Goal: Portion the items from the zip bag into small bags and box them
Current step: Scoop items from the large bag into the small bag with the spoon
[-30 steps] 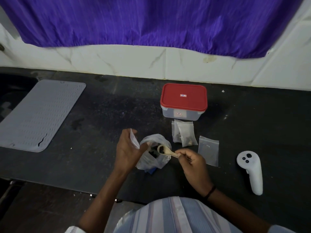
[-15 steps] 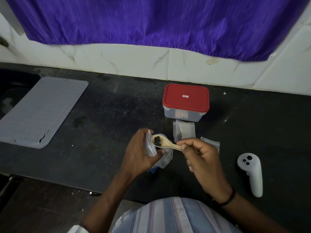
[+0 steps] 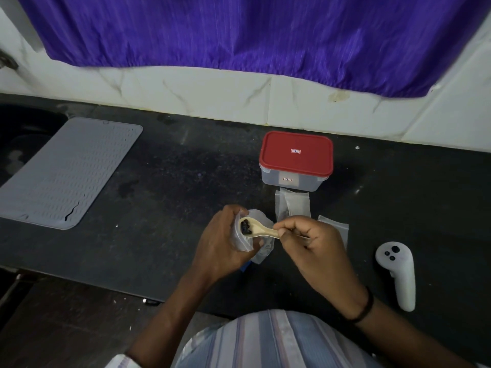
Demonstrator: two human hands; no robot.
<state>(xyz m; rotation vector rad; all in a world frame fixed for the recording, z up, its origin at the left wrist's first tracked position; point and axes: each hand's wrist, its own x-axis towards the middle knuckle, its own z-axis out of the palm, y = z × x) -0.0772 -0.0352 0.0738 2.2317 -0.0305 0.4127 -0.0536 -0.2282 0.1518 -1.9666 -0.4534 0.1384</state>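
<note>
Black counter (image 3: 186,181): mat (image 3: 66,173), controller (image 3: 398,272)

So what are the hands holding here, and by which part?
Right hand pinches the spoon by its handle end. Left hand grips a small bag around its side, near the open mouth.

The person wears a shirt (image 3: 276,341) with vertical stripes in pale blue, white and faded pink, seen at the bottom of the view. A rolled, light-coloured sleeve cuff (image 3: 121,362) shows on the left arm near the elbow. A thin black band (image 3: 365,308) circles the right wrist; both forearms and hands are bare.
</note>
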